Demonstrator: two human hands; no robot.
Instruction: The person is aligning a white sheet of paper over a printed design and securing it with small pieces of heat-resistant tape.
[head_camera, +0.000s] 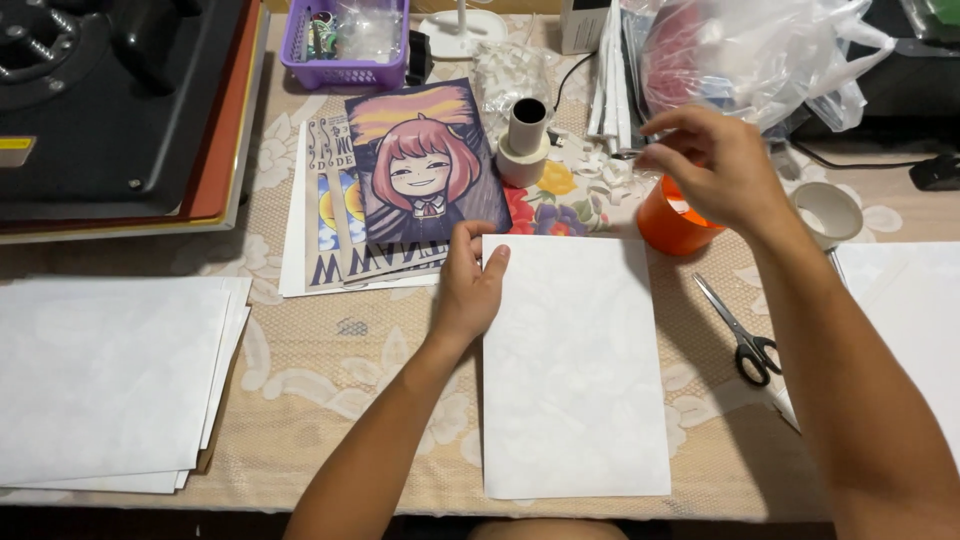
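Left hand (468, 290): mine, lying flat on the top left corner of the white sheet (572, 365), fingers together and pressing it down, thumb on the paper's upper edge. Gripping nothing.
Right hand (712, 165): mine, raised over the orange tape roll (668, 222), fingertips pinched together. Something thin and clear may sit between them; I cannot tell for sure.
White sheet: upright rectangle, flat on the table (340, 360) straight in front of me, between my two forearms, its bottom edge near the table's near side.
Orange tape roll: just past the sheet's top right corner, partly under my right hand.
Scissors (742, 332): black handles, closed, lying just right of the sheet, beside my right forearm.
Cartoon print (425, 165): pink-haired character, on a stack of other prints, just beyond my left hand.
Paper stack (110, 375): blank white sheets, far left, well apart from my left hand.
White tape roll (827, 212): right of my right wrist.
Cardboard tube (526, 128): standing upright on a roll, between the print and my right hand.
Purple basket (345, 45): back edge, small items inside.
Plastic bag (745, 50): clear, crumpled, behind my right hand.
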